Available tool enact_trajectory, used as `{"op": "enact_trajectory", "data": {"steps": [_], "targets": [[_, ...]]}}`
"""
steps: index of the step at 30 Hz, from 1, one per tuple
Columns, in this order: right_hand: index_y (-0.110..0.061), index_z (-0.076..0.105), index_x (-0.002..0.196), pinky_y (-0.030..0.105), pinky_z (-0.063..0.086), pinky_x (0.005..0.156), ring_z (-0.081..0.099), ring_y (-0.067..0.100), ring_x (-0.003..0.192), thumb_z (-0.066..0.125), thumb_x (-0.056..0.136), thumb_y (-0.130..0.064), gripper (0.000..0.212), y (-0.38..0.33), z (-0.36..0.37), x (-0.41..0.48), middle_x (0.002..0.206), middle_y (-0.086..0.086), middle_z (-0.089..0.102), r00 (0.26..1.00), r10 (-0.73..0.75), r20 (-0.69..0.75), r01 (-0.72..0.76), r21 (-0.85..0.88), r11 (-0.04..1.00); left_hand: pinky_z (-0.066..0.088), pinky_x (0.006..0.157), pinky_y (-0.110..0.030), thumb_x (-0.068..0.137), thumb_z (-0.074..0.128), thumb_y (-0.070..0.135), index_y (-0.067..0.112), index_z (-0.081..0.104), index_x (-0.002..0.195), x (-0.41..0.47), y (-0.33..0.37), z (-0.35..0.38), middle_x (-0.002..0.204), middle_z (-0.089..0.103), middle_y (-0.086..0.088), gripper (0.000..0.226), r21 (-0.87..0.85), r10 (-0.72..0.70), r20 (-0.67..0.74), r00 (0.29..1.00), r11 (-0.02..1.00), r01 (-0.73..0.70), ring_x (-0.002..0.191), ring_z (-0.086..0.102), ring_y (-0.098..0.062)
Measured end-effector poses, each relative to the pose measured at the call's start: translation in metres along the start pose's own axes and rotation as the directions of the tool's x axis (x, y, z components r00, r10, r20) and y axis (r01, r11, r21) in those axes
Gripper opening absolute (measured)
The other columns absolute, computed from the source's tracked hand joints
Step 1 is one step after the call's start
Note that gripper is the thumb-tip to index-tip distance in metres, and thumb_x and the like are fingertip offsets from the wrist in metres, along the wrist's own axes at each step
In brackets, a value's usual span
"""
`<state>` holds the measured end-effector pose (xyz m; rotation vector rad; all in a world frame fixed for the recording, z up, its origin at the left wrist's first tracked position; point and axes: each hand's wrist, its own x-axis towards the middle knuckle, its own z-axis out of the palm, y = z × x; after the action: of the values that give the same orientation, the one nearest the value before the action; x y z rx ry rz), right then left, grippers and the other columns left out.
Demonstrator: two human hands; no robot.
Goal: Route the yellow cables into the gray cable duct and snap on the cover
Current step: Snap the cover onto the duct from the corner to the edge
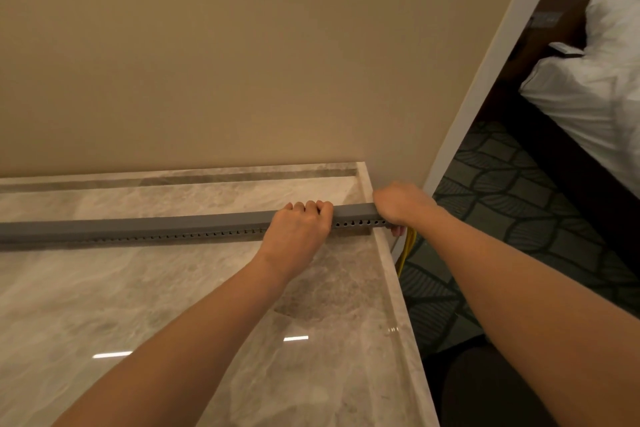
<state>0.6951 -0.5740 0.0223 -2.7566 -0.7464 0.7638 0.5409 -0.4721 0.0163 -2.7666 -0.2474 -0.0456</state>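
Gray cable duct [138, 227] lengthwise left-right across countertop [173, 305]; right end overhanging.

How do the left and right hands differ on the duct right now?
The left hand curls its fingers over the gray cable duct inboard, above the marble counter; the right hand wraps the duct's end at the counter's edge, beside the hanging yellow cables. Both grip the duct.
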Motion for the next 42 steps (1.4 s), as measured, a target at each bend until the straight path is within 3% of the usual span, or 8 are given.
{"op": "enact_trajectory", "data": {"steps": [3, 6, 11, 18, 25, 29, 36, 42], "targets": [[-0.006, 0.057, 0.063, 0.026, 0.045, 0.052, 0.059, 0.016, 0.048, 0.031, 0.093, -0.018, 0.041, 0.002, -0.001, -0.002, 0.051, 0.006, 0.060, 0.999, -0.039, 0.003, 0.039, -0.040, 0.998, 0.032, 0.059, -0.030, 0.092, 0.053, 0.023, 0.011, 0.043, 0.111, 0.008, -0.003, -0.005, 0.094, 0.060, -0.004, 0.025, -0.097, 0.000, 0.029, 1.000, 0.995, 0.002, 0.081, 0.058, -0.022], [-0.010, 0.052, 0.066, 0.026, 0.047, 0.054, 0.055, 0.013, 0.048, 0.037, 0.092, -0.009, 0.030, 0.002, 0.002, -0.005, 0.054, 0.003, 0.057, 0.994, -0.105, -0.028, 0.099, -0.168, 0.981, 0.036, 0.060, -0.033, 0.094, 0.044, 0.043, 0.014, 0.047, 0.088, 0.026, -0.011, -0.015, 0.076, 0.049, -0.003, 0.030, -0.420, -0.068, 0.115, 0.991, 0.901, 0.111, 0.071, 0.048, -0.023], [-0.005, 0.056, 0.088, 0.030, 0.046, 0.063, 0.053, 0.018, 0.063, 0.039, 0.092, -0.004, 0.017, 0.001, 0.003, -0.008, 0.077, 0.009, 0.059, 0.986, -0.144, -0.086, 0.121, -0.233, 0.965, 0.035, 0.060, -0.034, 0.098, 0.029, 0.023, 0.006, 0.049, 0.064, 0.063, 0.001, -0.012, 0.068, 0.047, -0.007, 0.043, -0.681, -0.219, 0.349, 0.911, 0.609, 0.407, 0.071, 0.049, -0.031], [-0.010, 0.058, 0.078, 0.025, 0.039, 0.054, 0.048, 0.015, 0.054, 0.029, 0.096, -0.016, 0.034, 0.005, 0.007, -0.003, 0.057, 0.001, 0.046, 0.981, -0.146, -0.126, 0.121, -0.184, 0.975, 0.038, 0.078, -0.034, 0.099, 0.025, 0.021, 0.013, 0.061, 0.107, 0.079, 0.040, -0.023, 0.115, 0.062, -0.009, 0.038, -0.446, -0.220, 0.383, 0.897, 0.806, 0.388, 0.105, 0.057, -0.028], [-0.011, 0.061, 0.073, 0.016, 0.043, 0.042, 0.057, 0.005, 0.035, 0.038, 0.095, -0.031, 0.038, 0.008, 0.000, 0.011, 0.056, 0.002, 0.062, 0.997, -0.047, 0.067, 0.042, 0.083, 0.996, 0.034, 0.069, -0.033, 0.095, 0.034, 0.019, 0.015, 0.061, 0.110, 0.078, 0.039, -0.015, 0.113, 0.060, -0.007, 0.031, -0.371, -0.134, 0.352, 0.926, 0.888, 0.270, 0.102, 0.056, -0.027], [-0.010, 0.059, 0.070, 0.020, 0.045, 0.047, 0.061, 0.014, 0.048, 0.039, 0.094, -0.031, 0.038, 0.004, -0.003, 0.010, 0.061, 0.006, 0.062, 0.999, 0.017, 0.034, -0.023, 0.164, 0.986, 0.034, 0.068, -0.033, 0.094, 0.035, 0.017, 0.012, 0.060, 0.109, 0.079, 0.037, -0.014, 0.113, 0.059, -0.008, 0.029, -0.364, -0.087, 0.351, 0.932, 0.904, 0.222, 0.102, 0.055, -0.028], [-0.010, 0.061, 0.065, 0.025, 0.045, 0.058, 0.063, 0.015, 0.053, 0.025, 0.096, -0.038, 0.055, 0.001, -0.001, 0.007, 0.051, 0.004, 0.062, 0.999, 0.032, -0.025, -0.031, 0.032, 0.999, 0.036, 0.067, -0.034, 0.095, 0.034, 0.016, 0.011, 0.057, 0.111, 0.082, 0.035, -0.013, 0.114, 0.058, -0.009, 0.028, -0.346, -0.027, 0.317, 0.948, 0.927, 0.142, 0.103, 0.055, -0.028], [-0.005, 0.058, 0.106, 0.034, 0.050, 0.071, 0.061, 0.030, 0.090, 0.037, 0.097, -0.017, 0.026, 0.008, 0.003, 0.002, 0.097, 0.013, 0.060, 0.952, -0.291, -0.093, 0.252, -0.304, 0.919, 0.037, 0.065, -0.033, 0.095, 0.036, 0.015, 0.011, 0.059, 0.106, 0.077, 0.038, -0.013, 0.106, 0.061, -0.007, 0.026, -0.329, -0.071, 0.240, 0.968, 0.932, 0.150, 0.095, 0.057, -0.026]]}}
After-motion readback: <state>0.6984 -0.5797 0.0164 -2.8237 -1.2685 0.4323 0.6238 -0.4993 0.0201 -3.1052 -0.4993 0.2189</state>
